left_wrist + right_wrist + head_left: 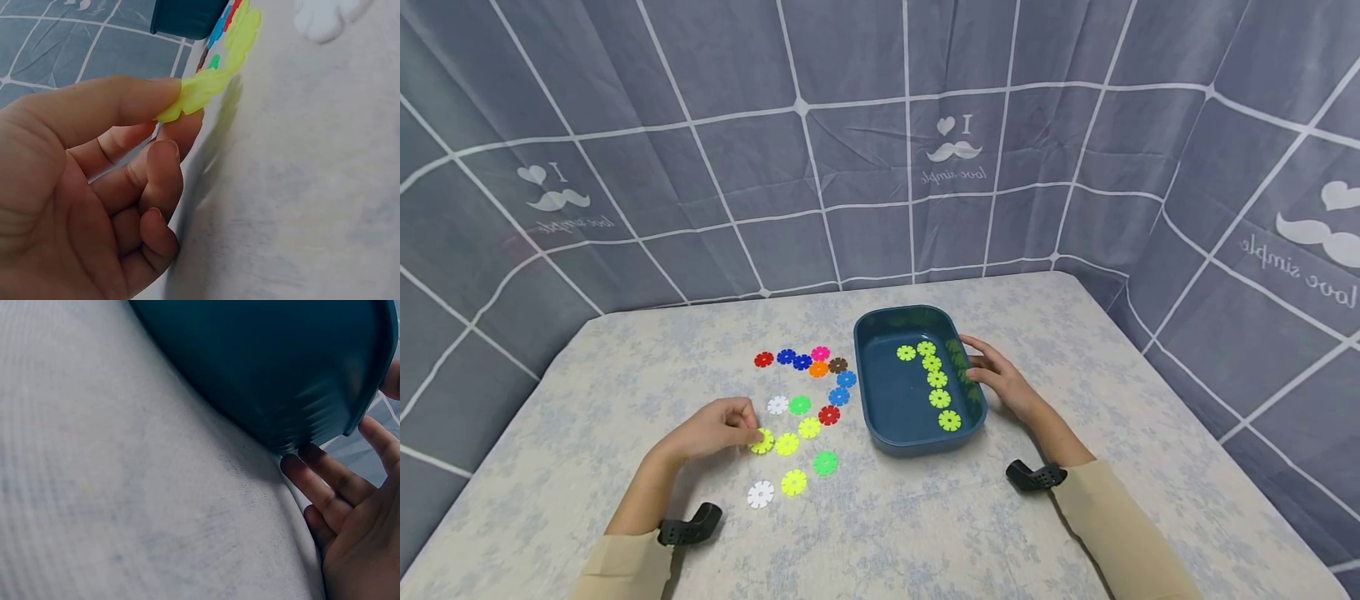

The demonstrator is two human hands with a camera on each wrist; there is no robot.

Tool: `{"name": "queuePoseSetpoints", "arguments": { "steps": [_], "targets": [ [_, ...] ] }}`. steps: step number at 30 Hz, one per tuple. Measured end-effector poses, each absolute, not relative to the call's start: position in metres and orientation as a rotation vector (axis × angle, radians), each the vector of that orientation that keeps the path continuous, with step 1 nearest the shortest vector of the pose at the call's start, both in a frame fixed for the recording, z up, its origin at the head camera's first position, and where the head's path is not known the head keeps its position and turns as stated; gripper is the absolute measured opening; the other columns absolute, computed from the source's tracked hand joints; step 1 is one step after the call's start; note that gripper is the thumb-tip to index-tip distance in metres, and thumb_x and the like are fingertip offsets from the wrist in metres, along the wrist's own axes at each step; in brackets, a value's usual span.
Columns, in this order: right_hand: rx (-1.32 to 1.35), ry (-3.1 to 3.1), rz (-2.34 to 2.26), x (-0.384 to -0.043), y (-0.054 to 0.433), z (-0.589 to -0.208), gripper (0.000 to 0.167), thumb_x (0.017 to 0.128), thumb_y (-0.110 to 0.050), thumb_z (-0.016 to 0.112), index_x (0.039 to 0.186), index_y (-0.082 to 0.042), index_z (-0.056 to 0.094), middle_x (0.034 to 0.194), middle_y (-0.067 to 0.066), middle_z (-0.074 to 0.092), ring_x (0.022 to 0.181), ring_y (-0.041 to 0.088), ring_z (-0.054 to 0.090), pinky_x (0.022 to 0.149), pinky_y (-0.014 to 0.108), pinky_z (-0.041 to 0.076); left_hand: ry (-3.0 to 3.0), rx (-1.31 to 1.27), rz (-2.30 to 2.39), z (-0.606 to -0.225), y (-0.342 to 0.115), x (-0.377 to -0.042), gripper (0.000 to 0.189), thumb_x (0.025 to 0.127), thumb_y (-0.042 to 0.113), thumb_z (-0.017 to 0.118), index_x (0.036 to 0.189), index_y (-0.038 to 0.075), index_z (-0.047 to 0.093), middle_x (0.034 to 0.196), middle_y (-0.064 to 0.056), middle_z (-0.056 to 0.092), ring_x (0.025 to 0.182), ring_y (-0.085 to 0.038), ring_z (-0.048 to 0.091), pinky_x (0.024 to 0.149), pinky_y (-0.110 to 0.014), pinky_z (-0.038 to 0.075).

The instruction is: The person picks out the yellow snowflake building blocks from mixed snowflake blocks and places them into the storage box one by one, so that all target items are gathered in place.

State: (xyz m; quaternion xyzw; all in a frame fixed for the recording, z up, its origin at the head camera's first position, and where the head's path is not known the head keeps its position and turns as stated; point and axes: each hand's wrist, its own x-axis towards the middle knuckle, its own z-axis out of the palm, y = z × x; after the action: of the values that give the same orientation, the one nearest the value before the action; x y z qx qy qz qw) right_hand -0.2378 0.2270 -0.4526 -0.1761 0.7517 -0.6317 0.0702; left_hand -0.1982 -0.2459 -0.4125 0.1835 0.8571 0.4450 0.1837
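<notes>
My left hand (718, 429) pinches a yellow snowflake disc (762, 441) between thumb and fingers at the table's left-middle. In the left wrist view the pinched disc (194, 95) is tilted, with more yellow right behind it; whether they are joined I cannot tell. Near it lie further yellow discs (787, 444), green discs (825, 463) and white discs (761, 494). My right hand (1007, 383) touches the right side of a dark teal basin (887, 417), its fingers extended against the outer wall (269, 381). Several yellow-green discs (937, 379) lie inside the basin, mostly along its right side.
Behind the yellow discs lie red (763, 359), dark blue (786, 357), pink (821, 354), orange (817, 368), brown (837, 365) and light blue discs (838, 397), left of the basin. A patterned cloth covers the table (910, 525). A grey curtain (865, 158) hangs behind.
</notes>
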Motion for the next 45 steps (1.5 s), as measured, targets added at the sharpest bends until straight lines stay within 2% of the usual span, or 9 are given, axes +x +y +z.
{"name": "queuePoseSetpoints", "arguments": {
  "steps": [9, 14, 23, 31, 36, 45],
  "targets": [
    [-0.518, 2.268, -1.895, -0.238, 0.226, -0.453, 0.059, 0.1, -0.018, 0.053, 0.154, -0.013, 0.027, 0.149, 0.024, 0.036, 0.135, 0.041, 0.035, 0.106, 0.062, 0.027, 2.432, 0.571, 1.252, -0.403, -0.236, -0.209, 0.015, 0.086, 0.007, 0.068, 0.082, 0.001, 0.056, 0.073, -0.007, 0.06, 0.066, -0.017, 0.048, 0.06, -0.029, 0.038],
    [-0.53, 2.268, -1.891, -0.238, 0.226, -0.453, 0.06, 0.1, -0.018, 0.052, 0.154, -0.013, 0.027, 0.149, 0.024, 0.036, 0.135, 0.041, 0.035, 0.106, 0.062, 0.027, 2.432, 0.589, 1.286, -0.399, -0.227, -0.213, 0.014, 0.088, 0.007, 0.067, 0.083, 0.001, 0.056, 0.068, -0.004, 0.055, 0.063, -0.015, 0.043, 0.058, -0.027, 0.035],
    [-0.512, 2.278, -1.885, -0.239, 0.226, -0.452, 0.06, 0.1, -0.019, 0.052, 0.154, -0.013, 0.027, 0.147, 0.024, 0.038, 0.135, 0.041, 0.036, 0.106, 0.062, 0.026, 2.413, 0.642, 1.324, -0.394, -0.211, -0.22, 0.014, 0.089, 0.006, 0.067, 0.084, 0.001, 0.055, 0.067, -0.001, 0.052, 0.062, -0.014, 0.045, 0.058, -0.026, 0.036],
    [-0.527, 2.262, -1.896, -0.239, 0.227, -0.453, 0.06, 0.1, -0.018, 0.052, 0.154, -0.012, 0.027, 0.147, 0.025, 0.039, 0.135, 0.041, 0.036, 0.106, 0.062, 0.026, 2.418, 0.643, 1.338, -0.385, -0.196, -0.227, 0.015, 0.089, 0.006, 0.069, 0.084, 0.0, 0.055, 0.07, -0.008, 0.057, 0.068, -0.033, 0.054, 0.061, -0.032, 0.043],
    [-0.525, 2.262, -1.899, -0.239, 0.227, -0.453, 0.06, 0.1, -0.018, 0.052, 0.154, -0.013, 0.027, 0.146, 0.025, 0.039, 0.135, 0.041, 0.037, 0.106, 0.062, 0.026, 2.426, 0.664, 1.334, -0.381, -0.187, -0.232, 0.015, 0.09, 0.008, 0.068, 0.084, 0.001, 0.056, 0.07, -0.01, 0.057, 0.071, -0.041, 0.054, 0.061, -0.035, 0.043],
    [-0.515, 2.27, -1.895, -0.239, 0.227, -0.452, 0.06, 0.1, -0.017, 0.052, 0.154, -0.012, 0.027, 0.146, 0.025, 0.039, 0.134, 0.041, 0.037, 0.105, 0.061, 0.029, 2.415, 0.679, 1.353, -0.373, -0.172, -0.237, 0.016, 0.091, 0.009, 0.068, 0.085, 0.001, 0.055, 0.07, -0.008, 0.057, 0.07, -0.042, 0.054, 0.066, -0.044, 0.045]
  ]
}}
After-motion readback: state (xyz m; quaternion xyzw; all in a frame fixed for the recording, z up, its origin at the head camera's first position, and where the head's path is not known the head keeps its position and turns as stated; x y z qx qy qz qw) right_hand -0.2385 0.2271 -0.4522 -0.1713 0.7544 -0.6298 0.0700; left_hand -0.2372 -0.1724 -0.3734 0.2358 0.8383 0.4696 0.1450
